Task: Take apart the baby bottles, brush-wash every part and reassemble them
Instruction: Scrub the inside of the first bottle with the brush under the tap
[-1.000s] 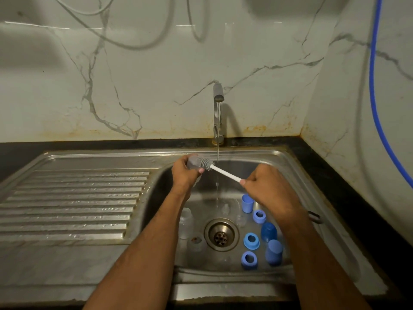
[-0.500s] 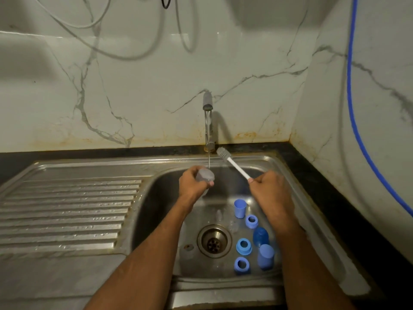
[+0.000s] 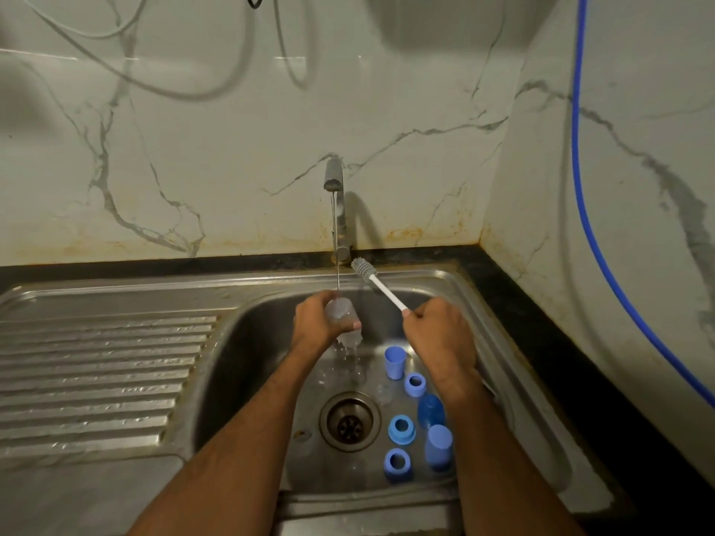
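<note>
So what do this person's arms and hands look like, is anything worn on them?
Both are bare. The left hand and right hand carry no gloves, and no rings, watch or bracelet show. No sleeves are visible: both forearms are uncovered right to the bottom edge of the head view. The fingers show no markings that can be made out.

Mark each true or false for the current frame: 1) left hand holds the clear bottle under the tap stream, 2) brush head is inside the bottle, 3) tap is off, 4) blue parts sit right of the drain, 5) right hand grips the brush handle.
1) True: the left hand holds the clear bottle under the stream.
2) False: the brush is out, its head up beside the tap.
3) False: water is running.
4) True: the blue parts sit right of the drain.
5) True: the right hand grips it.
</note>
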